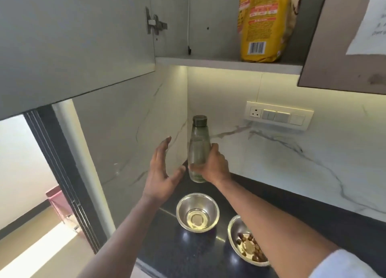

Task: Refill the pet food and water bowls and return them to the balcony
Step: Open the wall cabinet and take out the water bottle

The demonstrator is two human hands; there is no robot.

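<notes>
A clear water bottle (pixel 198 146) with a dark cap stands upright in the counter's back corner. My right hand (pixel 213 165) is wrapped around its lower half. My left hand (pixel 163 171) hovers open just left of the bottle, fingers spread, not touching it. In front of the bottle, a steel bowl (pixel 197 212) holds a little water. To its right a second steel bowl (pixel 246 244) holds brown kibble, partly hidden by my right forearm.
A yellow pet food bag (pixel 263 22) stands on the open cabinet's shelf (pixel 208 61) above. The cabinet door (pixel 73 39) hangs open at upper left. A switch panel (pixel 277 115) sits on the marble wall. The black counter (pixel 188 254) ends at left by a doorway.
</notes>
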